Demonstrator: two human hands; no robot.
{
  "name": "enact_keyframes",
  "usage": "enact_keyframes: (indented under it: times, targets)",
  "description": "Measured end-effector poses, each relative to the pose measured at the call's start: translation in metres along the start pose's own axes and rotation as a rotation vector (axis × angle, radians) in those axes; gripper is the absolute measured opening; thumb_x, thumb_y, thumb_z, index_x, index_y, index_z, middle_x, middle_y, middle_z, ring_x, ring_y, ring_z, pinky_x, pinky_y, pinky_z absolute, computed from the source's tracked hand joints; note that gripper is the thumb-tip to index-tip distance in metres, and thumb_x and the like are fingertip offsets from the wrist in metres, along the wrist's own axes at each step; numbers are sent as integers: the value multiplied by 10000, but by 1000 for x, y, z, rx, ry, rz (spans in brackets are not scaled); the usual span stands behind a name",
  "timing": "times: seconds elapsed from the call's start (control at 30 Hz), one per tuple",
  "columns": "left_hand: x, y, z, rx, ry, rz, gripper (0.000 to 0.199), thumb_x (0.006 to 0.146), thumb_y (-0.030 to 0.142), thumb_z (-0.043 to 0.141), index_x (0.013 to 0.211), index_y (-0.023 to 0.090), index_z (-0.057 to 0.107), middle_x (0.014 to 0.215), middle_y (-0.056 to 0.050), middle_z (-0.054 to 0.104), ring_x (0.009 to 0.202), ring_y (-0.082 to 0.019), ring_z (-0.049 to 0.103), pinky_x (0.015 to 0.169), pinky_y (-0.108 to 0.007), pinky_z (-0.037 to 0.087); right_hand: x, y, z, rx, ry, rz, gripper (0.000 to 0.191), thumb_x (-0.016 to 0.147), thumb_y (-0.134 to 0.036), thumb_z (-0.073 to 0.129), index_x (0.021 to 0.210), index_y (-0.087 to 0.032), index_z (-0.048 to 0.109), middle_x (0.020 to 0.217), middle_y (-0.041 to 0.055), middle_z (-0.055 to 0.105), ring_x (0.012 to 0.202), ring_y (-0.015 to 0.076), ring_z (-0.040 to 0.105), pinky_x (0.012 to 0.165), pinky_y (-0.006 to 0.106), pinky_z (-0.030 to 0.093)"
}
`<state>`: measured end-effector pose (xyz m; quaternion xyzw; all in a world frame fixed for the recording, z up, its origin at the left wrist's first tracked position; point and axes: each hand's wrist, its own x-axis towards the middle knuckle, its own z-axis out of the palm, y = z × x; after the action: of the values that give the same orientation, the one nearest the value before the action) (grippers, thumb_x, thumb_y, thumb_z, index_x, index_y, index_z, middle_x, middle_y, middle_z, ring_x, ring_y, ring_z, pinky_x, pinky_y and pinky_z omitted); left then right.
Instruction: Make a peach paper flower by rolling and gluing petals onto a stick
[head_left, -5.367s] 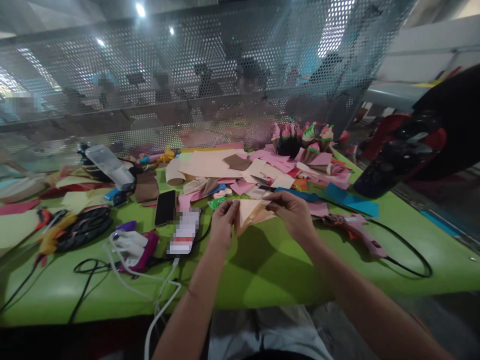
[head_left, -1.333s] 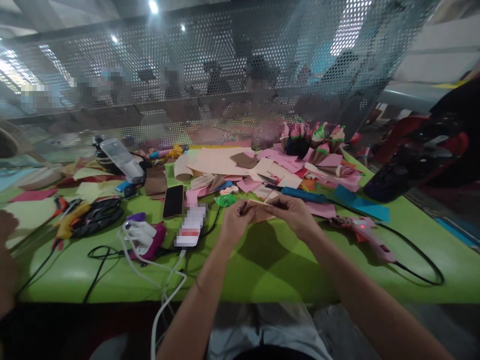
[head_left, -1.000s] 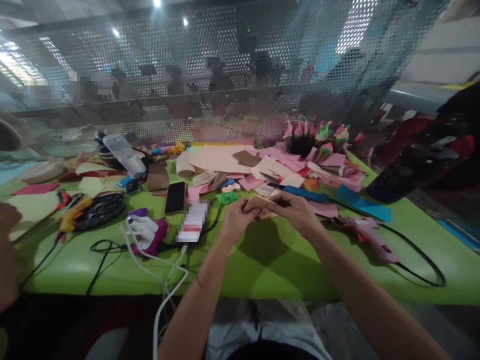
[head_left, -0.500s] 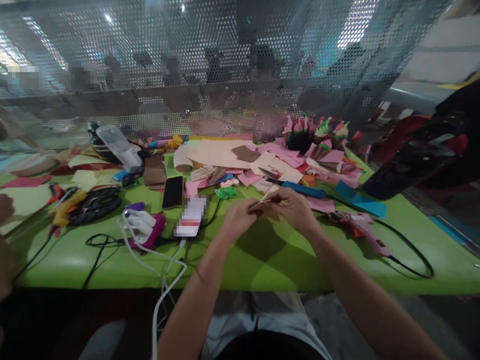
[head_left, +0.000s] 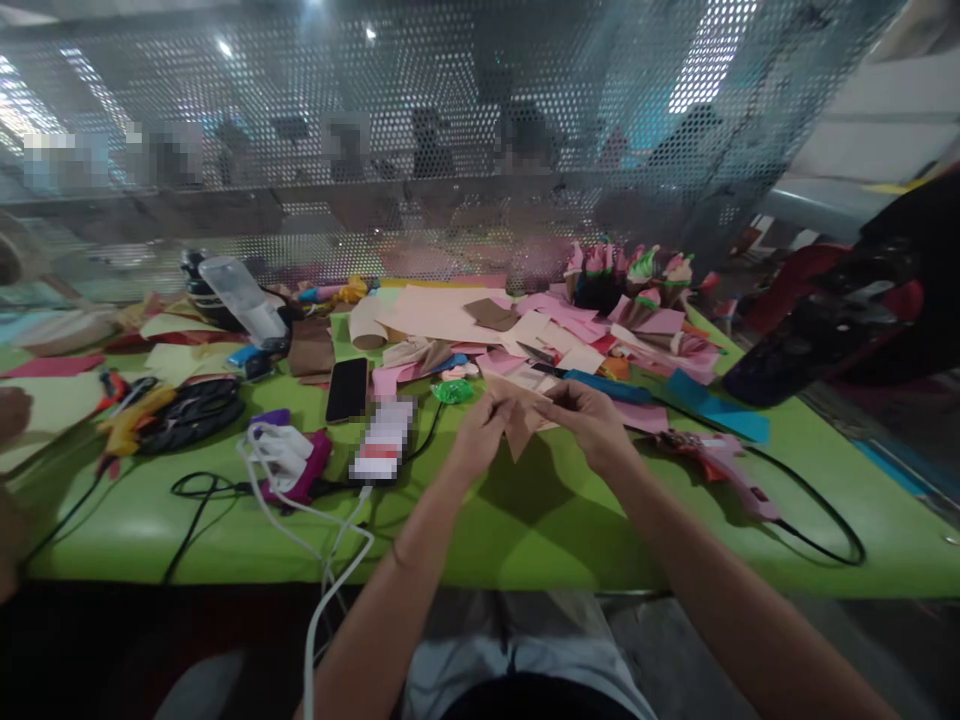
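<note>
Head camera, fingers: thumb and fingers of the left hand [head_left: 480, 432] pinch one side of a tan folded piece [head_left: 517, 438]; those of the right hand [head_left: 596, 422] pinch the other side. Some fingertips are hidden.
Folded piece's place: near the middle of the frame, held up off the green table [head_left: 892, 535], one corner pointing down.
How it may feel: likely very light, thin and bendy, like paper or soft foam; I cannot tell which. It probably isn't slippery, but a hard tug could crease or rip it.
Good spots to hold: the two side edges, with a soft pinch.
Hands: close together, backs mostly up, fingers curled in.
Arms: the left arm [head_left: 409, 570] slants up from the bottom of the frame; the right arm [head_left: 701, 570] slants up from the lower right.
Off to the right: a pink glue gun [head_left: 739, 480] lies apart from the right hand.
</note>
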<state>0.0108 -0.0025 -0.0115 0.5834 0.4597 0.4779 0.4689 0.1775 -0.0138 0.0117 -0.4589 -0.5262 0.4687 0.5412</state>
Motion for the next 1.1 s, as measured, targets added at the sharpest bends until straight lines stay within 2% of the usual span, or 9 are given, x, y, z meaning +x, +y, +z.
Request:
enact_keyframes:
  times: [0.1,0.23,0.47,0.63,0.77,0.93,1.1]
  targets:
    - [0,-1,-1,72,3,26,166,869,318,582,811,169,630,845,-42,677,844,-199,602,820,-323,485,0,-1,-1,-45,-64,-4,373,630,-536,806,700,-208,643,681,-10,589,664,151,506,621,287,400]
    - [-1,4,-1,108,-51,9,168,882,307,560,826,168,637,863,-62,687,868,-225,614,858,-360,492,1,2,-3,-99,-65,-29,350,654,-526,784,711,-206,655,684,-11,598,680,158,514,647,296,405]
    - [-5,3,6,-44,-110,43,191,892,342,564,915,161,621,951,-92,700,921,-228,637,865,-363,517,0,4,0,-163,-46,-64,337,666,-521,772,680,-209,644,655,-6,603,648,163,510,616,299,399]
    - [-3,-5,6,-55,-250,40,247,870,381,600,949,157,665,1012,-98,705,1007,-250,629,957,-403,501,-2,0,0,-164,-77,-63,326,656,-507,784,700,-210,659,663,-1,617,651,166,521,617,302,404]
    - [-4,-3,2,-36,-348,60,250,890,332,532,995,145,660,1036,-97,697,1020,-238,623,973,-386,484,-2,3,1,-140,-53,-69,355,639,-528,798,666,-208,647,636,-3,607,641,164,516,606,299,401]
    - [-9,1,0,241,-393,96,219,812,190,524,989,168,652,1033,-79,701,956,-235,610,923,-386,483,-1,2,0,-93,-15,-56,365,626,-528,802,668,-199,648,665,0,603,656,161,516,622,298,397]
    - [-12,4,0,393,-417,77,121,817,212,495,846,172,605,898,-62,675,840,-214,595,780,-329,474,-1,4,-1,-93,33,-87,303,654,-474,783,692,-201,658,676,-4,602,656,153,499,623,292,386]
